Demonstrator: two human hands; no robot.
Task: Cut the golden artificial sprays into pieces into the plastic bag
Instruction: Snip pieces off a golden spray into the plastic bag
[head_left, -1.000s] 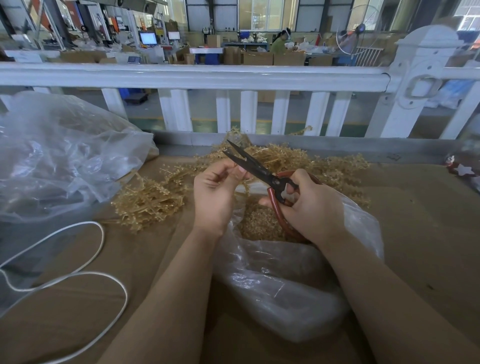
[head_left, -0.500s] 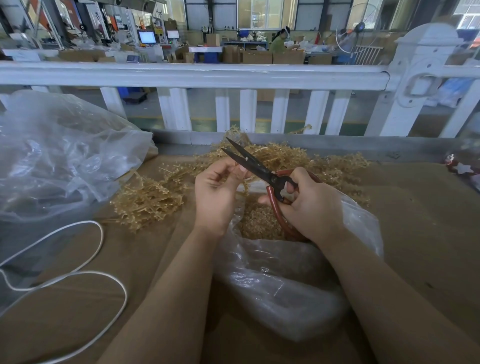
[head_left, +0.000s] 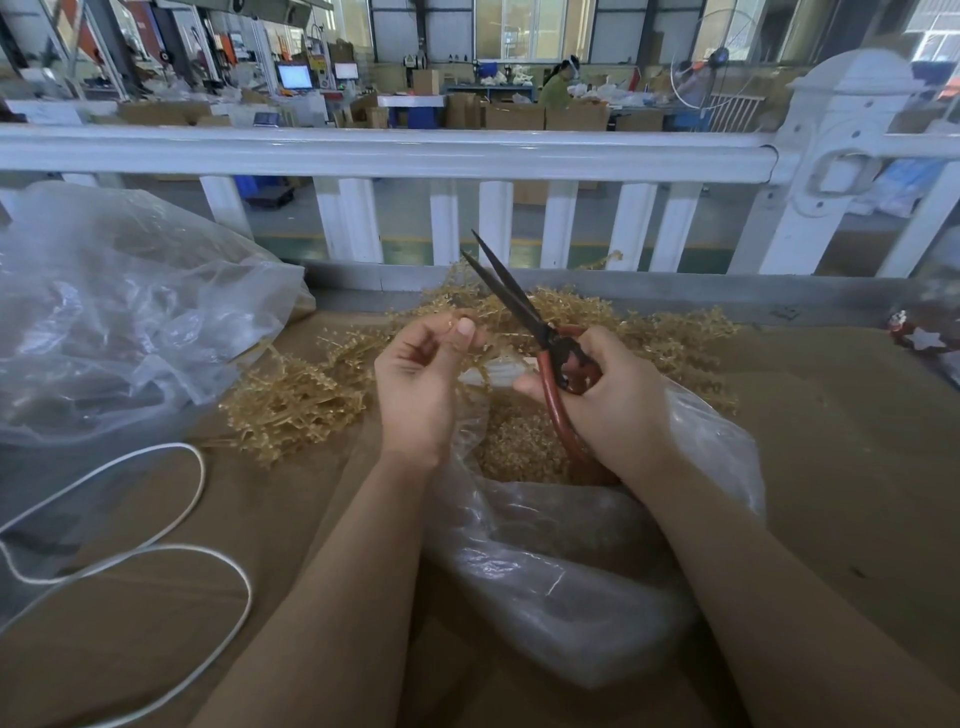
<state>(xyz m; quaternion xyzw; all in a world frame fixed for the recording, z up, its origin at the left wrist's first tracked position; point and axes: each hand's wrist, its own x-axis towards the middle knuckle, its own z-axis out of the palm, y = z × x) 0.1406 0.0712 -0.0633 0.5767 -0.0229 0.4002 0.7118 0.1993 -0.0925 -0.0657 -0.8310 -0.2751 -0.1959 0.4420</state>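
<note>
Tabletop (head_left: 831, 441): one brown surface, carrying everything below; a white railing runs along its far edge.
Large plastic sheet (head_left: 130, 322): one crumpled clear heap at the left edge; it takes no part in the cutting, as far as I can judge.
Plastic bag (head_left: 561, 561): one, lying open at the middle of the tabletop under both hands, its mouth turned toward the far edge.
Work done: a mound of cut golden pieces (head_left: 519, 447) lies inside the bag's mouth, too many and too small to count.
Work left: an uncut heap of golden sprays (head_left: 296, 400) spreads along the far edge, from left of the bag to its right; stems too tangled to count. I judge the job somewhere in the middle.
White cord (head_left: 156, 561): one, looped near the left near corner.
Scissors (head_left: 524, 317): one pair, red-handled, dark blades slightly parted and pointing at the far edge.
Right hand (head_left: 618, 405): fingers curled through and round the scissor handles.
Left hand (head_left: 421, 384): thumb and fingers pinching a thin spray stem (head_left: 480, 358) over the bag's mouth, just left of the blades.
Star ornament (head_left: 922, 338): one, at the right edge.
</note>
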